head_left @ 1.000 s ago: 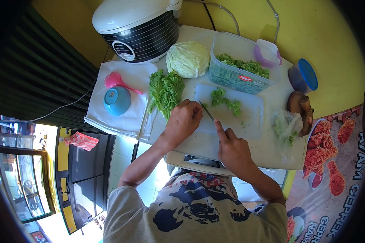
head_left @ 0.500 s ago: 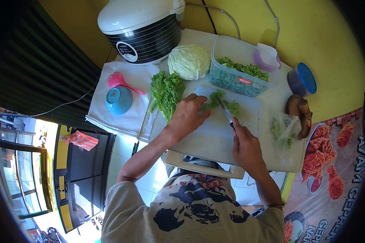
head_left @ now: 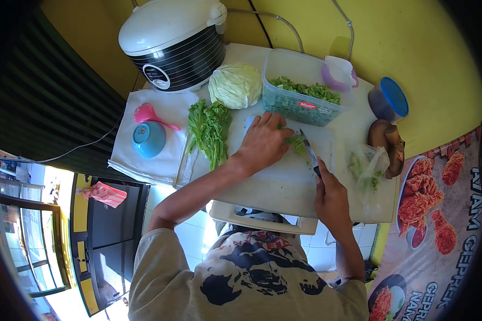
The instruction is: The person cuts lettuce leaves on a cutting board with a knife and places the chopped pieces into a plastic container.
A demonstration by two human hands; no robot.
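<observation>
My right hand (head_left: 331,188) grips a knife (head_left: 309,151) by its dark handle, the blade pointing away from me over a white cutting board (head_left: 284,170). My left hand (head_left: 264,140) is closed over a small bunch of green lettuce (head_left: 297,143) on the board, just left of the blade. Part of that bunch is hidden under my fingers. Left of the board lies more leafy lettuce (head_left: 209,131), its stems toward me. Behind the board stands a clear plastic container (head_left: 281,109) holding cut lettuce.
A cabbage (head_left: 235,85) sits beside a rice cooker (head_left: 182,48). At left, a blue bowl (head_left: 149,139) and a pink ladle (head_left: 154,116) rest on white plastic. To the right are a plastic bag (head_left: 370,171) with greens, brown sausage-like shapes (head_left: 385,144) and a blue-lidded tub (head_left: 389,99).
My left hand has come over the lettuce on the board and closed on it. The knife has shifted to the right of the leaves. The view has drifted slightly.
</observation>
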